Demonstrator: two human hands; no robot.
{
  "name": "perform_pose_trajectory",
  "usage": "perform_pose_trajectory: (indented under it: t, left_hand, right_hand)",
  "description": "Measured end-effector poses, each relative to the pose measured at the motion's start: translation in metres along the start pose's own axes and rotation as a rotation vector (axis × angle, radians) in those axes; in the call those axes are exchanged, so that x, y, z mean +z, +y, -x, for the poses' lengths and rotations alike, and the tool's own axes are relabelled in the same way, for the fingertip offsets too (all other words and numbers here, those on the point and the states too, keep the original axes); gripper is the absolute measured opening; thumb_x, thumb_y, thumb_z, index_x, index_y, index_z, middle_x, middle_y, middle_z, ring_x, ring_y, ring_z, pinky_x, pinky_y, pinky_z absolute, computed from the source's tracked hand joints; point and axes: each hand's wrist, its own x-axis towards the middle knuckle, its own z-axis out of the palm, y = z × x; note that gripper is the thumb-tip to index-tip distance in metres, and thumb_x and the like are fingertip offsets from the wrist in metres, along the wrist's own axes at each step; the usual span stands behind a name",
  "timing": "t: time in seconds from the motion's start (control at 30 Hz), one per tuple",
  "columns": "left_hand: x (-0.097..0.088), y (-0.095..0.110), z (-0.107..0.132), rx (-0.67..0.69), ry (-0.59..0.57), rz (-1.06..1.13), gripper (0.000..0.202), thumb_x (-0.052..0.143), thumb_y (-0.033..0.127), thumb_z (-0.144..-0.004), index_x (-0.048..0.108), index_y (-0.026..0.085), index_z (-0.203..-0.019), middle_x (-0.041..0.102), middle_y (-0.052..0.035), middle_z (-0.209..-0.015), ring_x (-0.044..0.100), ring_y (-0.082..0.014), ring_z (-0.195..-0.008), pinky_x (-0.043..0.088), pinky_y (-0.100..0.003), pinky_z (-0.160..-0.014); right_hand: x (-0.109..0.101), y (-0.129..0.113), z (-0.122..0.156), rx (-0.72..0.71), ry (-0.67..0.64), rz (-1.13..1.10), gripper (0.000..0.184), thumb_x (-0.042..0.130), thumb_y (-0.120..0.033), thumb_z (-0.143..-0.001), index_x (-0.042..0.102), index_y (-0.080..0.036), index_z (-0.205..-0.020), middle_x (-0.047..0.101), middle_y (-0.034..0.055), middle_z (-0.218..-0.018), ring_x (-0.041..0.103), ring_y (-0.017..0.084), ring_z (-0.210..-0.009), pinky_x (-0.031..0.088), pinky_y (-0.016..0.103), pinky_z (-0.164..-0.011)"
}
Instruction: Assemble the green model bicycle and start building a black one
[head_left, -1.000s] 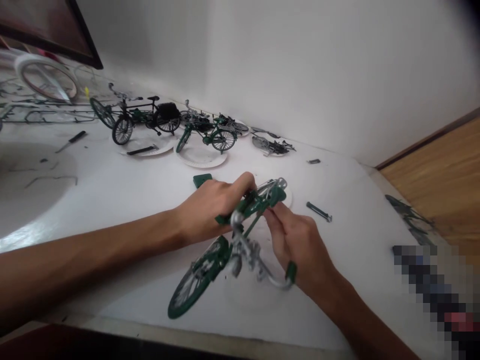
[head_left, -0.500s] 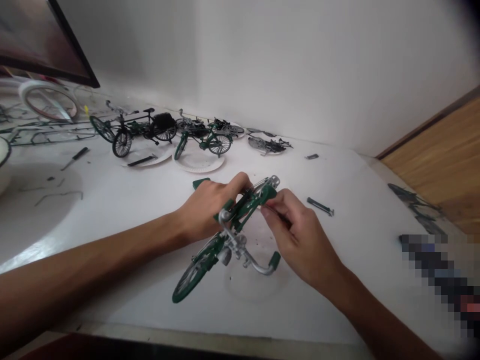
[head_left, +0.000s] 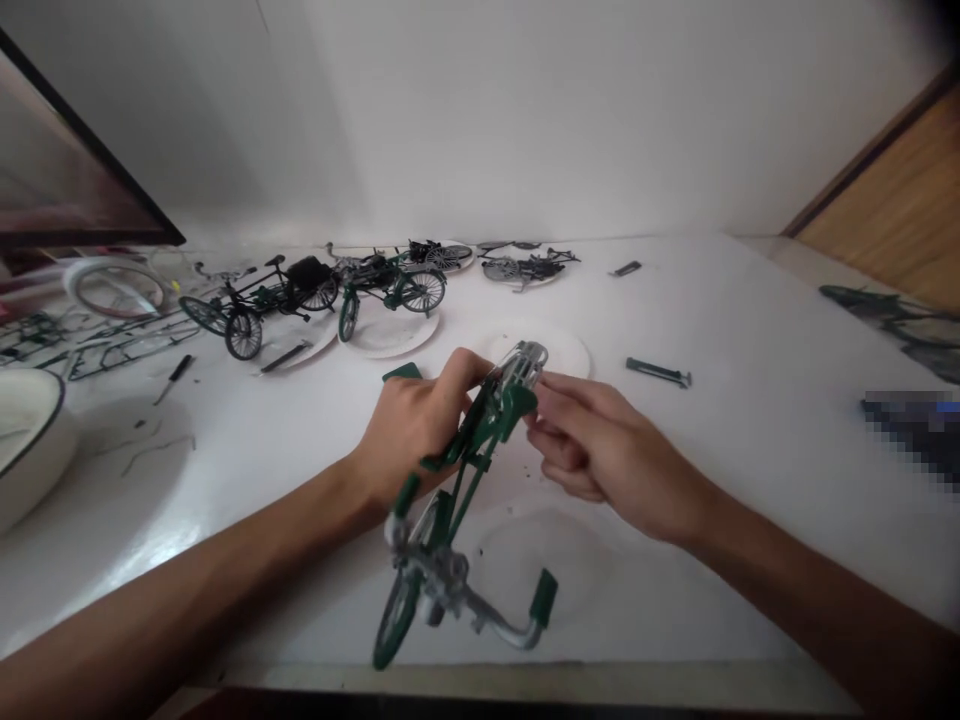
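A green model bicycle with silver handlebars is held over the white table, its front wheel pointing toward me. My left hand is closed around the frame's left side near the rear. On the other side, the fingertips of my right hand pinch at the bike's rear, beside the green saddle and the silver rack. The rear wheel and whatever lies between the right fingertips are hidden. A flat green piece shows just beyond my left hand.
More model bicycles, one black and one green, stand on paper plates at the back. A small green pump-like part lies to the right. On the left are a small screwdriver, a white enamel bowl and a monitor.
The view has shifted. The bicycle's handlebar end has swung down and nearer to me, with its front wheel turned more upright. My right fingers have shifted along the bike's rear.
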Motion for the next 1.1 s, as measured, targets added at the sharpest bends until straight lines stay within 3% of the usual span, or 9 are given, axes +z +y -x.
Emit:
perform_pose_trajectory:
  t: [0.1,0.17,0.27,0.4,0.53,0.6,0.77,0.87,1.1]
  left_hand:
    - [-0.002,-0.002,0.000,0.081,0.010,-0.043,0.020,0.052,0.016,-0.091,0.048,0.019,-0.111,0.071,0.0026,-0.074,0.060,-0.0120,-0.051,0.039,-0.021,-0.049]
    - [-0.003,-0.004,0.000,0.116,-0.003,-0.080,0.022,0.049,0.015,-0.092,0.048,0.018,-0.113,0.071,0.0006,-0.075,0.062,-0.0136,-0.053,0.040,-0.023,-0.050]
    - [-0.002,-0.006,0.000,0.070,-0.054,-0.058,0.024,0.052,0.014,-0.089,0.048,0.019,-0.112,0.071,0.0015,-0.074,0.063,-0.0139,-0.053,0.040,-0.023,-0.050]
    - [0.006,-0.005,0.000,-0.135,-0.091,0.082,0.019,0.060,0.020,-0.091,0.048,0.022,-0.105,0.069,0.0044,-0.072,0.065,-0.0137,-0.058,0.043,-0.023,-0.053]
    - [0.010,-0.003,0.001,-0.219,-0.091,0.123,0.019,0.064,0.028,-0.091,0.049,0.022,-0.098,0.064,0.0043,-0.069,0.061,-0.0124,-0.054,0.041,-0.023,-0.050]
    - [0.010,-0.002,0.002,-0.200,-0.090,0.135,0.019,0.066,0.027,-0.090,0.049,0.022,-0.098,0.063,0.0051,-0.070,0.059,-0.0111,-0.053,0.041,-0.022,-0.050]
    - [0.003,-0.001,0.006,-0.184,-0.043,0.116,0.021,0.062,0.023,-0.092,0.052,0.025,-0.111,0.070,0.0026,-0.086,0.068,-0.0130,-0.066,0.050,-0.024,-0.059]
    - [0.000,-0.002,0.006,-0.129,-0.041,0.074,0.027,0.061,0.023,-0.092,0.052,0.025,-0.117,0.072,0.0015,-0.088,0.071,-0.0157,-0.073,0.052,-0.026,-0.062]
    - [0.009,-0.002,0.002,-0.177,-0.064,0.075,0.019,0.065,0.030,-0.091,0.049,0.024,-0.100,0.065,0.0055,-0.071,0.065,-0.0130,-0.057,0.044,-0.023,-0.051]
  right_hand:
    - [-0.006,-0.001,-0.003,0.312,-0.220,-0.373,0.025,0.041,-0.041,-0.098,0.041,-0.024,-0.081,0.015,-0.0116,-0.052,0.005,0.006,-0.040,0.006,0.021,-0.035]
    - [-0.007,0.001,-0.005,0.327,-0.237,-0.410,0.023,0.042,-0.038,-0.097,0.041,-0.024,-0.080,0.015,-0.0112,-0.053,0.005,0.006,-0.041,0.005,0.021,-0.036]
    - [-0.006,0.004,-0.005,0.105,-0.068,-0.219,0.016,0.045,-0.034,-0.098,0.046,-0.023,-0.085,0.026,-0.0091,-0.056,0.015,0.007,-0.043,0.011,0.021,-0.038]
    - [-0.005,0.010,-0.001,-0.361,0.220,0.493,0.015,0.048,-0.022,-0.098,0.046,-0.025,-0.112,0.043,-0.0072,-0.058,0.035,0.011,-0.046,0.024,0.026,-0.045]
    - [-0.009,0.014,0.004,-0.538,0.178,0.879,0.022,0.044,-0.013,-0.095,0.039,-0.024,-0.113,0.044,-0.0077,-0.058,0.035,0.011,-0.044,0.022,0.028,-0.045]
    - [-0.010,0.013,0.003,-0.478,0.157,0.781,0.016,0.046,-0.016,-0.095,0.038,-0.026,-0.106,0.042,-0.0079,-0.058,0.033,0.010,-0.044,0.022,0.026,-0.044]
    - [-0.008,0.002,-0.004,-0.031,-0.094,-0.190,0.015,0.045,-0.027,-0.099,0.032,-0.027,-0.090,0.025,-0.0096,-0.061,0.016,0.007,-0.044,0.015,0.020,-0.038]
    - [-0.005,0.001,-0.007,0.094,-0.181,-0.441,0.020,0.047,-0.026,-0.098,0.031,-0.026,-0.086,0.020,-0.0099,-0.062,0.010,0.006,-0.045,0.009,0.020,-0.039]
    - [-0.003,0.023,-0.002,-0.505,0.233,0.521,0.009,0.050,-0.023,-0.098,0.043,-0.025,-0.102,0.041,-0.0078,-0.057,0.029,0.010,-0.045,0.018,0.027,-0.045]
